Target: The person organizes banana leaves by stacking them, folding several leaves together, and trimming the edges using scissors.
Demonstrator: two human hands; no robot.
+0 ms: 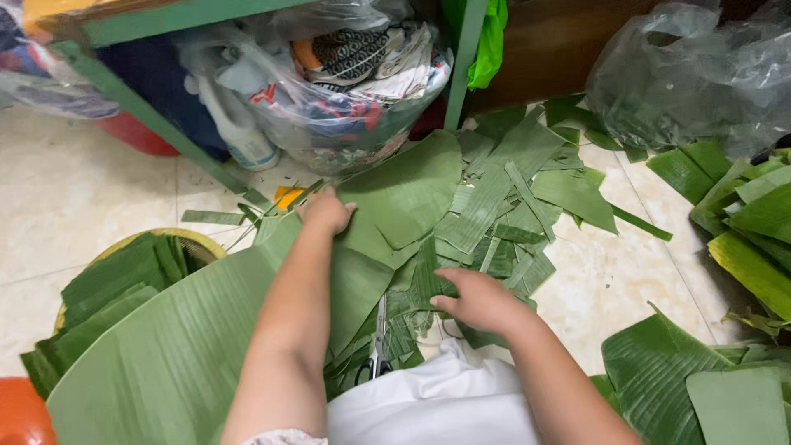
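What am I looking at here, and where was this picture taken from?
There is no machine here: a person works with two bare hands, and one camera worn on the head looks down at them, so you see the arms from above. The left hand rests on a big green leaf spread over the tiled floor. The right hand presses on a heap of cut leaf pieces; neither hand clearly grips anything. Scissors lie between the arms, untouched. At left a basket holds stacked leaf pieces. More leaves lie at right, and clear plastic bags sit under a green frame at the top.
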